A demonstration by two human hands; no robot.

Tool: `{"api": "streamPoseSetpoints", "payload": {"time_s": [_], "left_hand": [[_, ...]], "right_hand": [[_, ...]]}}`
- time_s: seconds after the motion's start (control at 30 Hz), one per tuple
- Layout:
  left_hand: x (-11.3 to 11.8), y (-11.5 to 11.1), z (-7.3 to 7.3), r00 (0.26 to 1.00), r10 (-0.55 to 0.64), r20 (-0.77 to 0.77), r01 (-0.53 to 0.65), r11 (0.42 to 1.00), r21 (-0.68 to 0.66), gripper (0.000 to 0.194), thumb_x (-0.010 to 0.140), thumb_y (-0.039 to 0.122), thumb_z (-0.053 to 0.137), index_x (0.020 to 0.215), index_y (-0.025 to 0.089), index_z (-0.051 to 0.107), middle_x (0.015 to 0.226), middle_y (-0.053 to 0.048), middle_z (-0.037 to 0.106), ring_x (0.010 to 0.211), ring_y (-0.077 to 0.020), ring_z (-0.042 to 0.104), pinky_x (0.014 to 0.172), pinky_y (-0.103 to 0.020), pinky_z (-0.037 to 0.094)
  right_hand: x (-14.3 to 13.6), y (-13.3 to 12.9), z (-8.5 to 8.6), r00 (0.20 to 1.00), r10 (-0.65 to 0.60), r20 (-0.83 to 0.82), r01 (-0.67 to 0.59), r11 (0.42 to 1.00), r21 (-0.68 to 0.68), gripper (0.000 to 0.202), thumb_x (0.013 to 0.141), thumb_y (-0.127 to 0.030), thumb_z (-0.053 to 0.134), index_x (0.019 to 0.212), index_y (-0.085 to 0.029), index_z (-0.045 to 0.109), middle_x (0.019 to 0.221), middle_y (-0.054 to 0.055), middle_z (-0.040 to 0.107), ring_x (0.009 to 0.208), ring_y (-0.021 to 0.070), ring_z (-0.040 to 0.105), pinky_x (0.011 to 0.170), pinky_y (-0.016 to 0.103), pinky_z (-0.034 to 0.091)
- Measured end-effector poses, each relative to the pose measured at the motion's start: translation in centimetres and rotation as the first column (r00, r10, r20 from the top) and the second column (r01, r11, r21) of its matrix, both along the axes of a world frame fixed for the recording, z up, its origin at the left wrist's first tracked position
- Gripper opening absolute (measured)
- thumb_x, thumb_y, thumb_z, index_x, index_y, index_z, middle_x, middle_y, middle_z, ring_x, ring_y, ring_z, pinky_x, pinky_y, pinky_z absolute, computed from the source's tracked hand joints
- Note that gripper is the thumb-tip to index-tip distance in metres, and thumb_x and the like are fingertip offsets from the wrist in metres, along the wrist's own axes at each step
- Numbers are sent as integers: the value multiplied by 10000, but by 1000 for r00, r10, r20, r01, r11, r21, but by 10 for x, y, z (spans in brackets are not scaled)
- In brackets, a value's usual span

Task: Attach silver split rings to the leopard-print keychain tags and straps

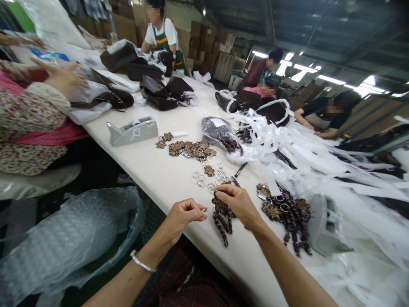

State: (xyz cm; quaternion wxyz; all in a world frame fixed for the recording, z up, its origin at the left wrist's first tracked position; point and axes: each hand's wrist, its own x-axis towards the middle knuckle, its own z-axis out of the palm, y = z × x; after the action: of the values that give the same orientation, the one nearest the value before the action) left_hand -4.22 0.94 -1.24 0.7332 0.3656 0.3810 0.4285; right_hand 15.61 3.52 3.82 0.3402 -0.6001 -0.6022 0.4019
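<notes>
My left hand [187, 212], closed in a pinch over the table's front edge, holds a small shiny metal piece [203, 209]; its exact kind cannot be made out. To its right, my right hand [236, 201] grips the top of a leopard-print flower bag charm [220, 205] with dark braided tassels [220, 228] hanging down. Just beyond the fingers lie loose metal split rings [220, 175] and a single leopard-print flower piece [209, 171]. A pile of similar flower pieces [191, 149] spreads farther back. Several tasselled charms [289, 213] are heaped right of my right hand.
A grey tape dispenser [134, 131] stands at the left table edge, another [327, 226] at the right. Dark bags [159, 91], a plastic bag of tassels [219, 130] and white strips [306, 149] cover other parts of the table [147, 166]. Bubble wrap [76, 234] hangs lower left. Co-workers surround the table.
</notes>
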Motion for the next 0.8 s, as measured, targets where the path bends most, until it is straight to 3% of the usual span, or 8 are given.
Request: {"api": "streamPoseSetpoints", "payload": {"time_s": [0.1, 0.2, 0.3, 0.43, 0.57, 0.8], "left_hand": [[6, -2, 7, 999, 0, -43, 2, 999, 38, 113, 665, 150, 725, 597, 150, 634, 751, -76, 714, 998, -237, 642, 887, -332, 456], [14, -5, 12, 998, -13, -58, 15, 1000, 27, 98, 645, 146, 725, 596, 146, 640, 822, -71, 727, 858, -204, 663, 867, -343, 461], [22, -9, 14, 998, -27, -62, 28, 1000, 12, 100, 626, 131, 727, 585, 147, 637, 831, -56, 728, 795, -180, 657, 842, -329, 467], [32, -13, 12, 996, -50, -77, 53, 998, 34, 86, 634, 120, 716, 591, 151, 648, 791, -48, 725, 858, -194, 657, 844, -313, 466], [36, -14, 10, 994, -55, -96, 64, 994, 93, 77, 658, 132, 699, 613, 154, 640, 836, -67, 741, 868, -205, 664, 831, -318, 475], [33, -23, 23, 951, 69, -301, 26, 953, 301, 64, 729, 135, 640, 671, 156, 654, 894, -77, 736, 918, -218, 675, 798, -293, 487]], "right_hand": [[4, -22, 10, 996, 25, -87, -31, 997, -72, 295, 767, -356, 689, 990, -168, 734, 848, 30, 719, 705, 136, 607, 654, 274, 471], [8, -40, 18, 993, 70, -95, -78, 993, -88, 265, 769, -323, 691, 987, -173, 706, 789, 7, 695, 646, 117, 576, 593, 249, 450], [11, -52, 28, 995, 91, 42, -89, 994, -56, 115, 797, -264, 667, 865, -174, 687, 685, -16, 653, 592, 107, 550, 540, 228, 423], [12, -65, 36, 970, 153, 190, -166, 985, 55, 66, 842, -218, 635, 842, -192, 695, 728, -6, 680, 634, 109, 592, 574, 223, 448], [9, -75, 36, 963, 206, 173, -218, 975, 51, 86, 877, -241, 613, 870, -190, 681, 717, -2, 680, 582, 98, 594, 544, 213, 461], [1, -78, 23, 993, 104, 60, -102, 994, -32, 100, 853, -273, 635, 827, -176, 636, 698, -1, 654, 589, 103, 575, 526, 211, 460]]}}
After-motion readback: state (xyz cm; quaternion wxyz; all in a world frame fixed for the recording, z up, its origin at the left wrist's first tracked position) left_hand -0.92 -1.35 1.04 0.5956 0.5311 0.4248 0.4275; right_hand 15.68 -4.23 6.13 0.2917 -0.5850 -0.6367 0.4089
